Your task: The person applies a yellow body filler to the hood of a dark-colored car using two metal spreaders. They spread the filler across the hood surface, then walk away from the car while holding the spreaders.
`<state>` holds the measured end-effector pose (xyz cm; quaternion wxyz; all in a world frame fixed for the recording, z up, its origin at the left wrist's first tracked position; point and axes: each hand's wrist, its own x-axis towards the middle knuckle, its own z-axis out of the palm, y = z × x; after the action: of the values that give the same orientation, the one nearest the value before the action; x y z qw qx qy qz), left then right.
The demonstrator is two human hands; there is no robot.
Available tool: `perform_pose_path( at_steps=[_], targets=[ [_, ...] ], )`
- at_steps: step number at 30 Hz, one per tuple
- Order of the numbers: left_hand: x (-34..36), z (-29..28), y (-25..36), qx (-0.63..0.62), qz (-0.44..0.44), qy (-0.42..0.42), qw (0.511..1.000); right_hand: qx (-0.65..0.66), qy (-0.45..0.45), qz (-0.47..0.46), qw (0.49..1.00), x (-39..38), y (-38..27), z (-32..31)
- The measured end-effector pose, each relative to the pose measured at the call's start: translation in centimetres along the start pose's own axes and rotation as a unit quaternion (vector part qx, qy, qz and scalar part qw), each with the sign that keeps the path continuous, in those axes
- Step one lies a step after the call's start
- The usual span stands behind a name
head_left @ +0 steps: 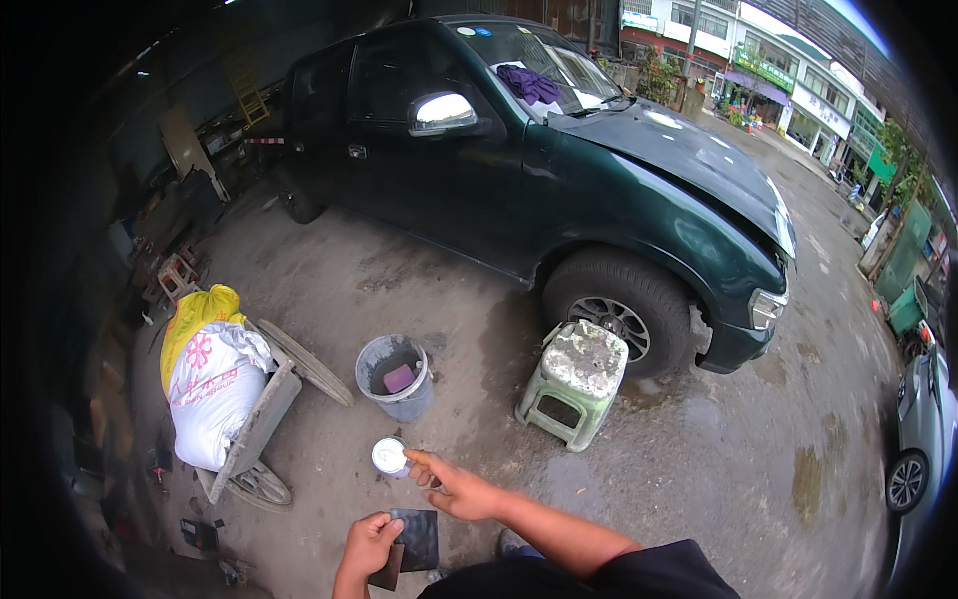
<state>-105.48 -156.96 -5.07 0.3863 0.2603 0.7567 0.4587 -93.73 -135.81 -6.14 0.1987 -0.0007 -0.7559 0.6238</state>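
Observation:
At the bottom centre, my left hand [370,542] is closed, thumb over fingers, on a square dark sheet [416,537] that looks like sandpaper. A browner flap [387,569] shows below the same hand. My right hand [457,489] comes in from the lower right, its index finger stretched out and the other fingers loosely bent. That fingertip overlaps the rim of a small tub with a white top [388,456]; whether they touch I cannot tell. Nothing shows in the right hand.
A grey bucket [407,404] holds a purple sponge-like block [399,378]. A worn green stool [576,384] stands by the front wheel of a dark green pickup [439,190]. At left, a handcart [261,424] carries white and yellow sacks [215,399]. A silver car [923,429] is far right.

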Motion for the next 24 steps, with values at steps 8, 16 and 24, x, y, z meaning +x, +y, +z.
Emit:
perform_pose_path(
  at_steps=[8,16,24],
  targets=[
    [1.1,2.0,1.7,0.029,0.036,-0.011,0.999,-0.010,-0.054,0.060,0.997,-0.4,-0.5,1.0],
    [2.3,1.9,1.0,-0.014,0.030,0.044,0.998,0.001,-0.022,0.049,0.999,-2.5,1.1,-1.0],
    [3.4,-0.2,0.0,-0.174,0.006,0.192,0.966,0.011,0.009,0.182,0.983,-3.5,1.1,-4.4]
  ],
)
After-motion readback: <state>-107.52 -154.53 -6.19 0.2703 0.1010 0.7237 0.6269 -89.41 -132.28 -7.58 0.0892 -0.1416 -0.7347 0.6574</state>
